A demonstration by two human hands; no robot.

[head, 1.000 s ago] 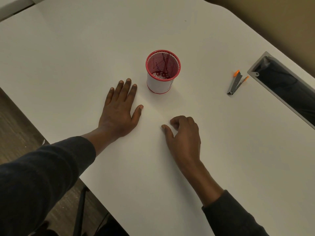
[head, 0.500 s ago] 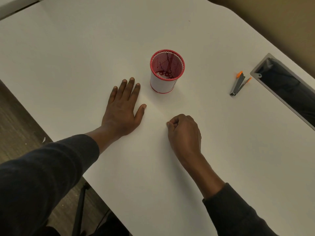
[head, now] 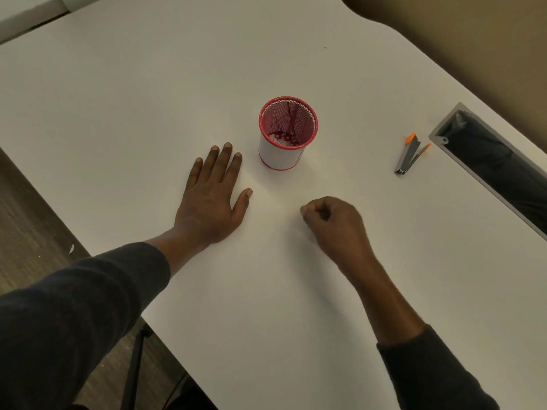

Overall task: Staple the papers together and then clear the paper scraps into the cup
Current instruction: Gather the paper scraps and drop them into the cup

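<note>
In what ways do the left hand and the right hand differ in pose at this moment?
The left hand lies flat on the table, palm down, fingers stretched toward the cup; the right hand is curled, fingertips drawn in to the thumb. The left hand is nearer to the cup; the right hand is nearer to the stapler. Whether the right hand pinches anything cannot be seen. Neither touches the cup or the stapler.

Upright red mesh cup (head: 288,133), grey-orange stapler (head: 410,155) well right
</note>
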